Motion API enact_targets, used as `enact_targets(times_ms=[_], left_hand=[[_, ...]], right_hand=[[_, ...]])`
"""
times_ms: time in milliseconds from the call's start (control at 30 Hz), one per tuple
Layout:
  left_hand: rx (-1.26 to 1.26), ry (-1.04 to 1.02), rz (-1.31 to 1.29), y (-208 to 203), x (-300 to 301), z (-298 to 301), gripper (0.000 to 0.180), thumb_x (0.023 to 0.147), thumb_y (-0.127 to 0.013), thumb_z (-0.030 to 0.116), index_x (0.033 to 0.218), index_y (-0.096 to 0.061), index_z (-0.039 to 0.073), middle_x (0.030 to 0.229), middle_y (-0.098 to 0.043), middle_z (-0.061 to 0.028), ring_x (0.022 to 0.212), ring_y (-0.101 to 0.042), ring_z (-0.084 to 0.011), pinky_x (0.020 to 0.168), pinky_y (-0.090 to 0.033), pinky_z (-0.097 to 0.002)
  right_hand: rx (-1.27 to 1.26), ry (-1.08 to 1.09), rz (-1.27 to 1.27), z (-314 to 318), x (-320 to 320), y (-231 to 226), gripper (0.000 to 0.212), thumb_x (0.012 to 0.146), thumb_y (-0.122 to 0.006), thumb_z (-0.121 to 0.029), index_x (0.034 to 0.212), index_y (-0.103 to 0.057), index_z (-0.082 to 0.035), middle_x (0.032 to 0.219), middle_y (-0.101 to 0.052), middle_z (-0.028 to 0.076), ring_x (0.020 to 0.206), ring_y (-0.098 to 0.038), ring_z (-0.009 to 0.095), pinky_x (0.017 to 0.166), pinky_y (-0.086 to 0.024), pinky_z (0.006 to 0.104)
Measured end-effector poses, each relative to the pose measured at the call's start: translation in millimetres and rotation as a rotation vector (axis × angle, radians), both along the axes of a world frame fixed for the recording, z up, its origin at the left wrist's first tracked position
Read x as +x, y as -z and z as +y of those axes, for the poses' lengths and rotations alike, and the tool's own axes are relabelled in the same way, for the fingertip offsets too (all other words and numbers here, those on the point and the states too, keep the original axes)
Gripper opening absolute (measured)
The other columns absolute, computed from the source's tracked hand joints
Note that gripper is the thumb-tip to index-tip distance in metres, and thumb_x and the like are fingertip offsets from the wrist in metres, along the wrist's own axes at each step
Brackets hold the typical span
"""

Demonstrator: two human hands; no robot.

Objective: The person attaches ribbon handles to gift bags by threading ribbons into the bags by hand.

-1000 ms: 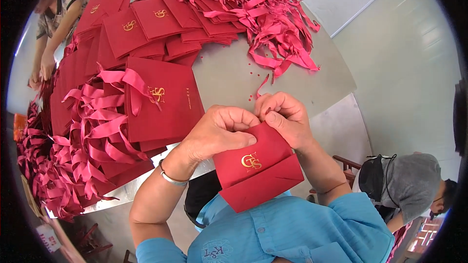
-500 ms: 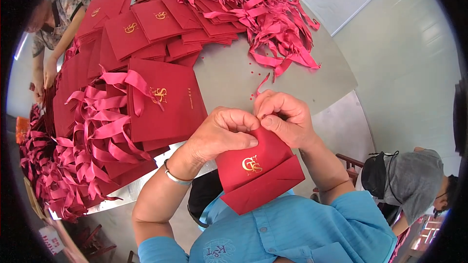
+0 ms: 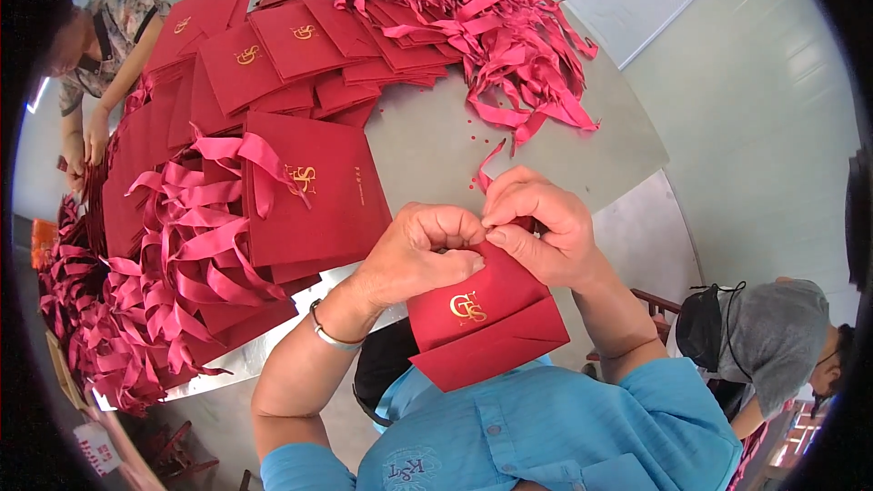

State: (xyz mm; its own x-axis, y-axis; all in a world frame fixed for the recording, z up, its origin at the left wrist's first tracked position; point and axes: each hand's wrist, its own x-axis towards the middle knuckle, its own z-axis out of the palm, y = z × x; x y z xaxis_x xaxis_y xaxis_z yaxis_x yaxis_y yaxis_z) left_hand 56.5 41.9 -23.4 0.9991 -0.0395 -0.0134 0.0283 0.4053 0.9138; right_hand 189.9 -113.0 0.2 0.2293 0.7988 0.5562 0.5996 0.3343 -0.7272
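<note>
A red paper gift bag point(image 3: 486, 305) with a gold monogram hangs in front of my chest, its folded base toward me. My left hand point(image 3: 427, 245) pinches the bag's far edge between thumb and fingers. Right beside it, my right hand point(image 3: 536, 223) is closed in a pinch at the same edge, its fingertips close to the left ones. A pink ribbon point(image 3: 489, 164) sticks out beyond the right fingers, its end over the table. What exactly the right fingertips grip is partly hidden.
Flat red bags with ribbon handles point(image 3: 205, 236) are heaped at left, more red bags point(image 3: 241, 64) behind. Loose pink ribbons point(image 3: 527, 64) pile on the grey table point(image 3: 418, 141), with small red dots nearby. One person point(image 3: 118, 36) works at far left; another point(image 3: 773, 336) is at right.
My right hand has shifted slightly right and its fingers have drawn a little away from the bag's edge. The left hand keeps its pinch, and the bag has barely moved.
</note>
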Motion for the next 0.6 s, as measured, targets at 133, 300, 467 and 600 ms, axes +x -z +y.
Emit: enact_targets(times_ms=[133, 300, 467, 600], left_hand=[[0.019, -0.016, 0.016, -4.0, 0.6, -2.2, 0.005, 0.081, -0.064, -0.004, 0.084, -0.061, -0.001, 0.072, -0.053, 0.0065, 0.066, -0.046, 0.0002, 0.057, -0.039, -0.019], [0.098, -0.024, 0.008, -2.5, 3.6, -3.6, 0.007, 0.082, -0.067, -0.003, 0.083, -0.062, 0.002, 0.074, -0.058, 0.0052, 0.065, -0.049, 0.0003, 0.056, -0.037, -0.0175], [0.158, -0.07, 0.141, -0.1, 6.5, -4.8, 0.007, 0.084, -0.07, 0.001, 0.085, -0.064, 0.001, 0.077, -0.062, 0.0033, 0.068, -0.053, -0.0006, 0.058, -0.043, -0.0176], [0.299, -0.08, 0.325, -0.5, 11.1, -2.2, 0.006, 0.086, -0.069, 0.002, 0.09, -0.066, -0.001, 0.083, -0.066, 0.0002, 0.073, -0.058, -0.0032, 0.063, -0.048, -0.0189]], right_hand=[[0.017, 0.018, -0.034, -0.8, 0.4, -0.1, 0.013, 0.081, -0.07, 0.002, 0.091, -0.062, -0.001, 0.086, -0.063, 0.007, 0.083, -0.058, 0.019, 0.067, -0.046, 0.0288], [-0.016, 0.036, 0.088, -1.2, 0.5, 2.7, 0.013, 0.08, -0.069, 0.004, 0.091, -0.062, 0.0, 0.088, -0.063, 0.009, 0.083, -0.059, 0.019, 0.07, -0.048, 0.0292], [-0.029, 0.122, 0.023, -5.9, -0.8, 3.8, 0.016, 0.079, -0.068, 0.006, 0.094, -0.063, 0.0, 0.092, -0.065, 0.012, 0.083, -0.062, 0.018, 0.068, -0.048, 0.0276], [-0.072, 0.237, -0.125, -15.6, 1.9, -4.6, 0.018, 0.077, -0.069, 0.008, 0.093, -0.066, 0.001, 0.093, -0.067, 0.013, 0.076, -0.064, 0.017, 0.061, -0.049, 0.0272]])
